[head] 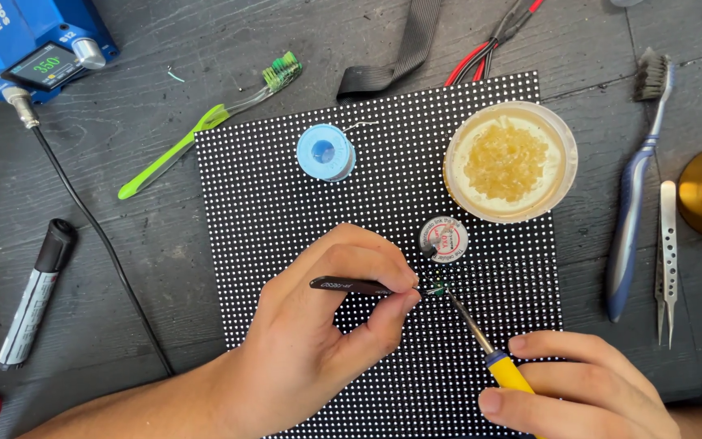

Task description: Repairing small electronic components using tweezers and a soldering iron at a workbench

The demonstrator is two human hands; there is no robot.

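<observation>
Two hands clamped: left [327, 325] on tweezers [351, 285], right [578, 382] on soldering iron [481, 333], solder spool [326, 152], flux tub [510, 161] beyond

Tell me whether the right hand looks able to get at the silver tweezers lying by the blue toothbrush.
Probably yes, but not as it is: the right hand is holding a yellow-handled soldering iron. The silver tweezers lie just up and to its right on bare table, with nothing between them.

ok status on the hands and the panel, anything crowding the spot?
Left hand pinching black tweezers. Right hand gripping yellow-handled soldering iron. Both tips meet on dotted panel. Small round tin close above the spot.
</observation>
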